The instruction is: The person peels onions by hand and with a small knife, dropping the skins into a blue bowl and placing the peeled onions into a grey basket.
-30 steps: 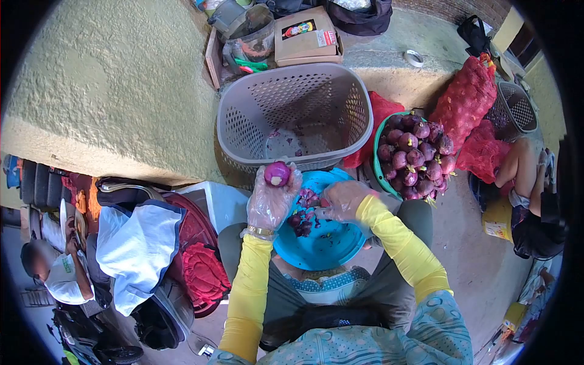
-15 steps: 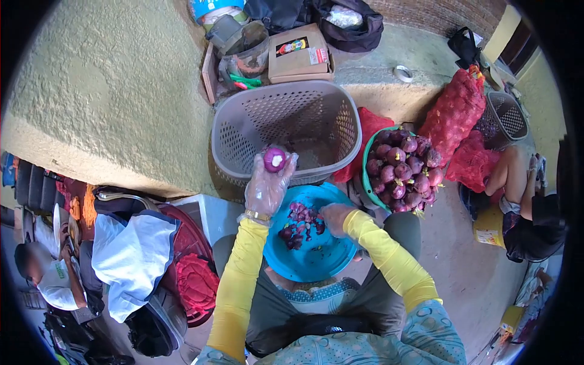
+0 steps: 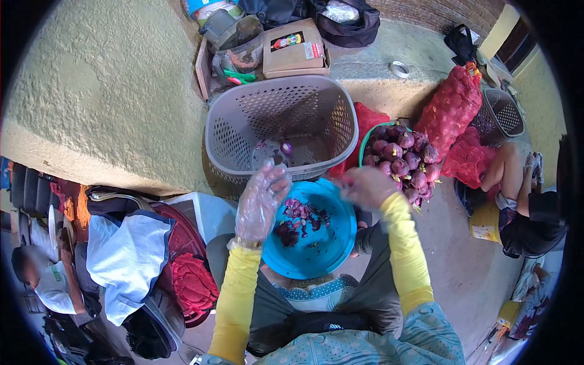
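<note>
My left hand, in a clear plastic glove, is open at the near rim of a grey perforated basket, fingers apart and nothing in them. Inside the basket, just beyond those fingertips, is a purple onion with a pale spot. My right hand is blurred, its fingers curled, between a blue basin and a heap of red onions in a green-rimmed container. A reddish bit shows at its fingertips, too smeared to name. Onion peelings lie in the basin.
Behind the onion heap leans a full red mesh sack. A cardboard box sits on the ledge beyond the basket. At left are a white cloth and a seated person; another person's legs show at right.
My left hand has let go of the peeled onion, which is now in the basket. My right hand has risen out of the basin and moved right, toward the onion heap.
</note>
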